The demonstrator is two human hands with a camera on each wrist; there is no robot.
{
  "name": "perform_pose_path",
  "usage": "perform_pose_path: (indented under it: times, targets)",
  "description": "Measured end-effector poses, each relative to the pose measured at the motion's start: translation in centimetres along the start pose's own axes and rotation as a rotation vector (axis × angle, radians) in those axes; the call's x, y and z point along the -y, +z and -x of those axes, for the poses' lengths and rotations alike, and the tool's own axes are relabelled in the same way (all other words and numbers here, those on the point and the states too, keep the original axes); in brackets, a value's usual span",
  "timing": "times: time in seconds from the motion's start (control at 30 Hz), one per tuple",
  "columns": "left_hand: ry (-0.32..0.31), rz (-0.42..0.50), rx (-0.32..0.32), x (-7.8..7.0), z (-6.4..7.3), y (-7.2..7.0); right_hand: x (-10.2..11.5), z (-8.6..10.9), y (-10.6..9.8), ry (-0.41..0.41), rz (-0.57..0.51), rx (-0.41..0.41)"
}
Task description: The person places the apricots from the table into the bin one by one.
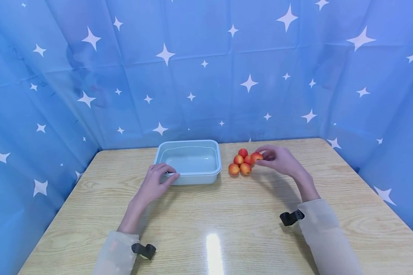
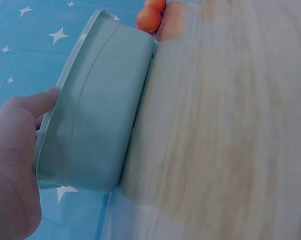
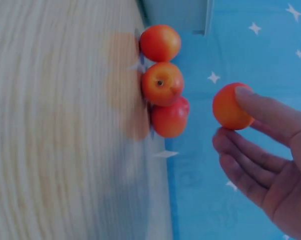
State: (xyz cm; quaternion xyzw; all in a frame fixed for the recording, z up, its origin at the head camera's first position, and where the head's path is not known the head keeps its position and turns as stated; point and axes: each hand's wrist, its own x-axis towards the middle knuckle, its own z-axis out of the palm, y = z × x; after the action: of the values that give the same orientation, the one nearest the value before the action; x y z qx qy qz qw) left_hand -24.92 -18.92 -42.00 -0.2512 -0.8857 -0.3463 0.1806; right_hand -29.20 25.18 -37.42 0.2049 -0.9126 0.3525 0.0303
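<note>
- Pinching a round red-orange fruit (image 1: 256,157), the thumb and fingertips of the right hand (image 1: 279,159) hold it off the table; in the right wrist view the thumb lies across its side, and the lower fingers bend loosely just beside it.
- Gripping the rim of a pale blue-green container (image 1: 192,178), the left hand (image 1: 156,179) sits at its near left corner, thumb on the near edge and the other fingers reaching over to the inside; their tips are partly hidden.
- Just to the left of the right fingertips and lower than them, five more red and orange fruits (image 1: 245,169) lie close together on the table; the right wrist view shows a gap between them and the held fruit.
- Stretching away to the right of the left fingers, the container stands upright, its open top facing up, with the fruit cluster near its right side, between it and the right hand.
- Behind each set of fingers, a light sleeve (image 1: 324,229) covers the forearm, with a small black device (image 1: 292,217) at the cuff.
- Under both hands spreads a wood-grain table (image 1: 178,221); beyond the fingertips hangs a blue curtain (image 1: 206,103) with white stars.
</note>
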Motion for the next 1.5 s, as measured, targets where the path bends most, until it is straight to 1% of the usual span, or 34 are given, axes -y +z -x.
perform_pose_path:
  times: [0.2, 0.53, 0.9, 1.23, 1.5]
  targets:
    - [0.007, 0.009, -0.008, 0.0, 0.0, 0.0, 1.4, -0.3, 0.1, -0.034, 0.001, -0.054]
    - [-0.017, 0.017, -0.007, -0.1, 0.1, 0.0, 3.7, -1.2, 0.9, -0.057, -0.024, -0.104]
    - [-0.003, 0.024, -0.015, 0.1, 0.0, 0.1, 5.9, -2.4, 2.3, -0.082, -0.051, -0.089]
    - [0.004, 0.024, -0.022, 0.2, 0.0, 0.1, 7.8, -3.4, 3.8, -0.149, -0.068, -0.074]
    - [0.005, 0.028, -0.022, 0.2, 0.0, 0.1, 9.1, -3.9, 5.1, -0.172, -0.114, -0.071]
